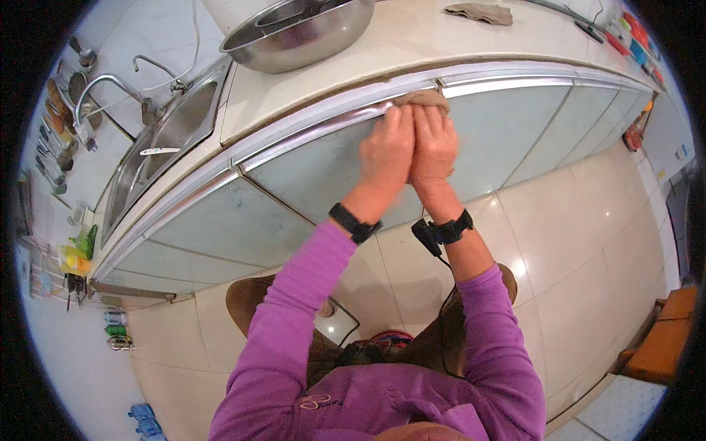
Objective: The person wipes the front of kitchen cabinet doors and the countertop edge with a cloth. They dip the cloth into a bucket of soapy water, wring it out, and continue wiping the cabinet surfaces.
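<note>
My left hand [388, 151] and my right hand [434, 144] are side by side, touching, at the top of a pale cabinet door under the counter. Both have curled fingers on a brown cloth [422, 99], which lies against the metal edge strip [331, 122] of the door near the gap between two doors. Part of the cloth is hidden under the fingers. Black straps are around both wrists, and a small black device with a cable hangs at the right one.
A large steel basin [309, 41] stands on the counter [413, 44] above, beside a steel sink [182, 121] with a faucet. A second brown cloth [480, 13] lies on the counter. Utensils hang at the left. An orange-brown wooden piece of furniture [662, 336] is at the lower right.
</note>
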A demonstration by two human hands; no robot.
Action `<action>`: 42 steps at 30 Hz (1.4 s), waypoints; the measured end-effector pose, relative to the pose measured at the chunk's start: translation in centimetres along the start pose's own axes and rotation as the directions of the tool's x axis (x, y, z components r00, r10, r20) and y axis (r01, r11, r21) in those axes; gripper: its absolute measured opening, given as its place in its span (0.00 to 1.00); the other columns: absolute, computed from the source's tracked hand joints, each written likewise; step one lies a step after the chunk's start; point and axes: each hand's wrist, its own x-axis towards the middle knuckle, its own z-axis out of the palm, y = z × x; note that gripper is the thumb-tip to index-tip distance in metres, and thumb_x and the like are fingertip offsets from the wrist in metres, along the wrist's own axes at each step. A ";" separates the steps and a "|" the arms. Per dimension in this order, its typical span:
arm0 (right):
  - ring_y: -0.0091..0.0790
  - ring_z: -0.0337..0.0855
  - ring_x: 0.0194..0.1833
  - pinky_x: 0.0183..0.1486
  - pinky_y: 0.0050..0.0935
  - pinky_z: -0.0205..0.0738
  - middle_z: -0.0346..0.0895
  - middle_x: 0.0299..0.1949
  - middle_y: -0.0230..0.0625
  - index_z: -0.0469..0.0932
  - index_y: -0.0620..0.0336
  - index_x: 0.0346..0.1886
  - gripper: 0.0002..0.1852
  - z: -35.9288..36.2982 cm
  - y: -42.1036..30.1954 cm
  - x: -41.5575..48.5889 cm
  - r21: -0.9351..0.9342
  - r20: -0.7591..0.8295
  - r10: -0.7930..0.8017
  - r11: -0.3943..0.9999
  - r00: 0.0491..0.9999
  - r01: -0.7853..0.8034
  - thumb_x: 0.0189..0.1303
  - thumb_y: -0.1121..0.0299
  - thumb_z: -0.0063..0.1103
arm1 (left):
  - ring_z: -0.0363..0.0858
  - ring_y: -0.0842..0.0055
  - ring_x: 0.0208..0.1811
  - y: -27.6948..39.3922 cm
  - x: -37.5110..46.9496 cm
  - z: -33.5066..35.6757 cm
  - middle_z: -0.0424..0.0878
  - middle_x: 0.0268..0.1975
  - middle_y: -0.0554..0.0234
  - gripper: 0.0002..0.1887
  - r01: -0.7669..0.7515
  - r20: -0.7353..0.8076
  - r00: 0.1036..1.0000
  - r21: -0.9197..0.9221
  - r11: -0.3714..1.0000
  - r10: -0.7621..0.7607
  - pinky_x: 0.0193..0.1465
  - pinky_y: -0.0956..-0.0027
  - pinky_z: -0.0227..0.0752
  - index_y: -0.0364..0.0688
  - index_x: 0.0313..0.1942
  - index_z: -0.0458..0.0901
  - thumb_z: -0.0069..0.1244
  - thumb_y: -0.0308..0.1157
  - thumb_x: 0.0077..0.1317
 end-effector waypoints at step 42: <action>0.49 0.78 0.50 0.53 0.44 0.74 0.80 0.52 0.40 0.80 0.61 0.51 0.24 -3.6 -2.1 1.0 0.480 -0.041 0.197 0.864 0.979 -0.154 0.47 0.85 0.57 | 0.80 0.60 0.43 -1.8 3.1 -10.2 0.78 0.42 0.54 0.11 0.039 0.083 0.997 -0.424 0.905 -0.004 0.46 0.63 0.73 0.40 0.49 0.83 0.50 0.24 0.68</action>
